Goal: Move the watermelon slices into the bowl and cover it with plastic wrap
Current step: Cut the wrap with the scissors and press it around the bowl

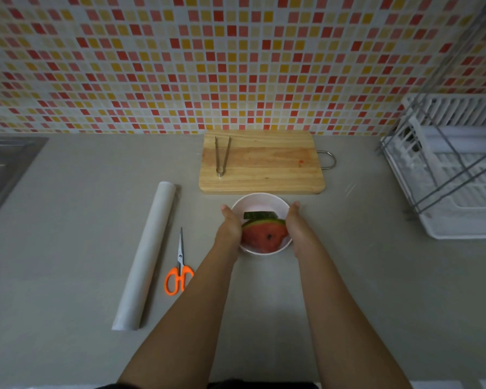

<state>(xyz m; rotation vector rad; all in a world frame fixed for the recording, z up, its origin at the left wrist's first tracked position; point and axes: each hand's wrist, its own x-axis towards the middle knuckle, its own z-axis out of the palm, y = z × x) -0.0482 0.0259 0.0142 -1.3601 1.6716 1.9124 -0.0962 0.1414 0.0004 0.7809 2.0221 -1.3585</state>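
A small white bowl (260,202) stands on the grey counter just in front of the wooden cutting board (264,164). Watermelon slices (264,234) lie inside it, red flesh up, with a green rind piece behind. My left hand (229,227) cups the bowl's left side and my right hand (295,223) cups its right side. Whether plastic film lies over the bowl is not clear. The roll of plastic wrap (149,254) lies to the left, beside orange-handled scissors (180,268).
Metal tongs (222,155) rest on the cutting board's left part. A white dish rack (455,169) stands at the right. A steel sink (3,167) sits at the far left. A tiled wall backs the counter.
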